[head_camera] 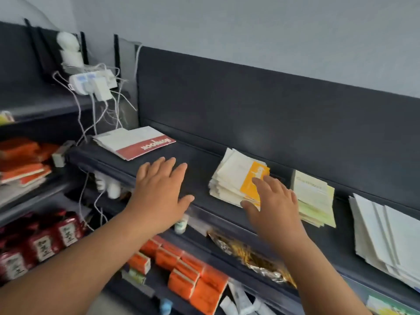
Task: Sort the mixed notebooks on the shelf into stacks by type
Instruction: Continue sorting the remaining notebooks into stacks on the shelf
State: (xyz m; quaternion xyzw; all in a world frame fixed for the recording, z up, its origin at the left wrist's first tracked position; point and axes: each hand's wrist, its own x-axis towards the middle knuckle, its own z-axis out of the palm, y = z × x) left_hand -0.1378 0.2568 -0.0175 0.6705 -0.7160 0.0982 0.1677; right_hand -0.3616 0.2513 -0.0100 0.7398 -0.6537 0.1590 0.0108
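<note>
Right now four notebook stacks sit along the dark shelf point(200, 159). Mid-shelf is the cream stack point(229, 180), top cover w/ an orange panel, sheets fanned out a bit at the edges. The right hand point(272, 201) lies on it w/ fingers straight, fingertips on the orange panel and thumb spread at the stack's near edge; it grips nothing. Just beside that, to the right, is the pale green stack point(316, 198). Further right and apart is the white stack point(381, 235), also fanned. At the shelf's far left end lies the red-and-white stack point(134, 142), the lettering on its red band upside down to the camera.

The left hand point(161, 189) is btw that stack and the cream one, palm down, fingers spread and straight, holding nothing. It's over the shelf's front edge, prob. resting on it, though contact is hard to confirm.

Behind the red-and-white stack, a white power strip point(93, 84) has chargers plugged in and cables hanging down. On the lower shelves are orange packs point(188, 276), a crumpled gold foil bag point(250, 255) and, at left, red packets point(38, 242).
</note>
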